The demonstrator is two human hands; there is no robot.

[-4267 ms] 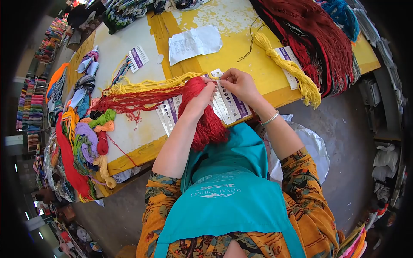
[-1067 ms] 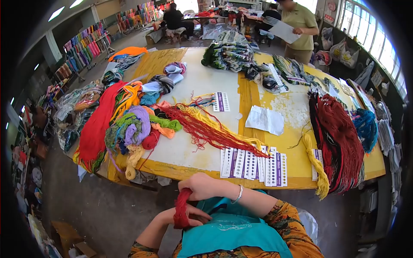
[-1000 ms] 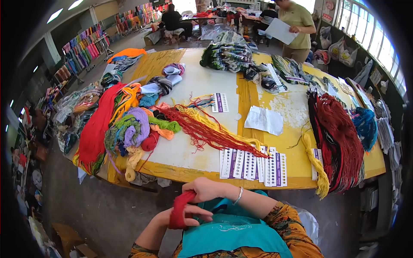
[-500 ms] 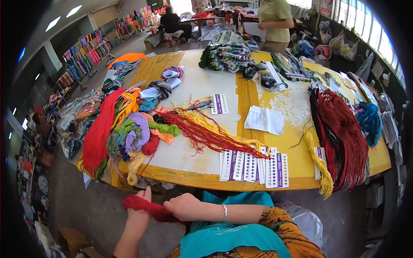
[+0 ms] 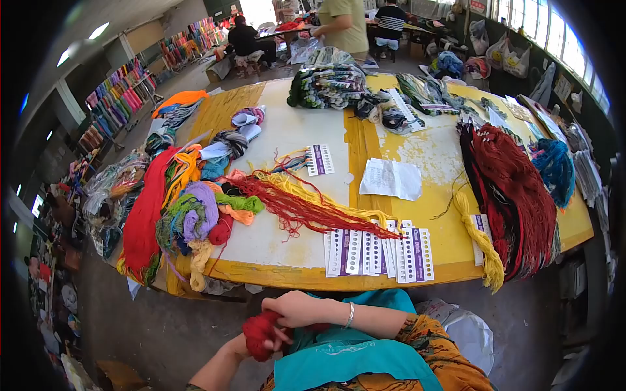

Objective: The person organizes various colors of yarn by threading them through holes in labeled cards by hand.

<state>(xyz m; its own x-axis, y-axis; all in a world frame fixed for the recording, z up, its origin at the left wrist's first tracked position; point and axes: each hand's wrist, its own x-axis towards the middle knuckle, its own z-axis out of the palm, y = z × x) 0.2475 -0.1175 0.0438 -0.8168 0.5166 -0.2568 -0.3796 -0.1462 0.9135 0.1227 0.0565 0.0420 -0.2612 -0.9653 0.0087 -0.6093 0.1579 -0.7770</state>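
A skein of red thread point(image 5: 259, 333) is bunched between my hands, in front of the teal apron point(image 5: 345, 362). My left hand point(image 5: 279, 341) is closed on it from below, with much of the palm hidden behind the thread. Over its upper side lies my right hand point(image 5: 295, 309), fingers curled round the red strands. Part of the skein trails to the right below my right wrist. On the table, red threads point(image 5: 313, 208) stretch beside yellow ones point(image 5: 352, 206) to a row of punched thread cards point(image 5: 381, 254).
A pile of coloured skeins point(image 5: 199, 215) covers the table's left side. Dark red thread bundles point(image 5: 512, 195) and a yellow skein point(image 5: 477, 241) lie at right. A paper sheet point(image 5: 391, 179) rests mid-table. Behind the table stands a person point(image 5: 345, 29); others sit farther back.
The red skein, stretched out between my hands before, is now bunched up. My left hand has moved right, close against my right hand. The standing person has shifted left.
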